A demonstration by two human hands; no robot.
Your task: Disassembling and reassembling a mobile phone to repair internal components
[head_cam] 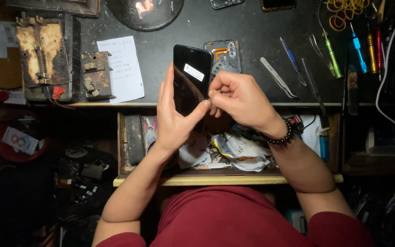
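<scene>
A black smartphone (189,80) with a small white sticker on its glass is held upright over the desk edge. My left hand (174,114) grips it from behind and below, thumb across its lower right edge. My right hand (241,98), with a dark bead bracelet on the wrist, pinches at the phone's right side edge with closed fingertips. Whether something small is between those fingertips cannot be made out. Just behind the phone lies an opened phone back frame (225,56) with an orange flex cable.
On the dark desk (252,27): tweezers (277,77), several coloured screwdrivers (344,50), a white paper note (120,68), rusty clamp fixtures (44,55), a round dark mat (145,13). An open drawer (225,178) below holds crumpled papers and scraps. White cable at right (385,82).
</scene>
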